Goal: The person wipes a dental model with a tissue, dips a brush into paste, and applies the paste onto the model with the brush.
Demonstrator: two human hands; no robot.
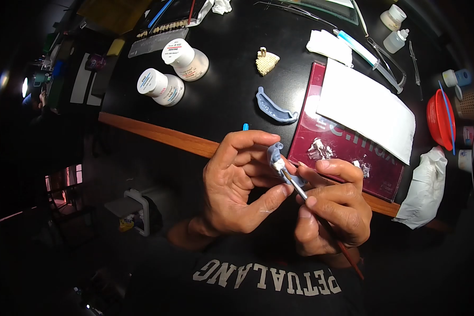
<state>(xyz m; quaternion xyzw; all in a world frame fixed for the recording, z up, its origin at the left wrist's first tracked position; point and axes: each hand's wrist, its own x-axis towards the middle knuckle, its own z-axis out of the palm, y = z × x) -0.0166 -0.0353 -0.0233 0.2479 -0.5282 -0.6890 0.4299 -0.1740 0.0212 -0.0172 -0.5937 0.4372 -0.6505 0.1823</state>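
Note:
My left hand [236,187] is closed, its thumb and fingers pinching a small blue-grey dental silicone mold [274,152]. White paste [279,165] sits in the mold. A thin paintbrush [299,189] with a metal ferrule and reddish-brown handle is gripped in my right hand [336,206]. The brush tip meets the white paste. Just beyond my hands, a second, curved blue-grey silicone piece [275,109] lies on the black table. Beside my right hand, white paste smears [319,149] lie on a maroon glass slab [306,131].
White folded tissue [368,110] covers part of the slab. Two capped powder jars [185,60] stand at left, near a yellowish dental model on a pinned tray [267,63]. A blue-filled syringe [366,55], small bottles [395,39] and a red bowl [440,120] are at right. The table has a wooden edge [158,135].

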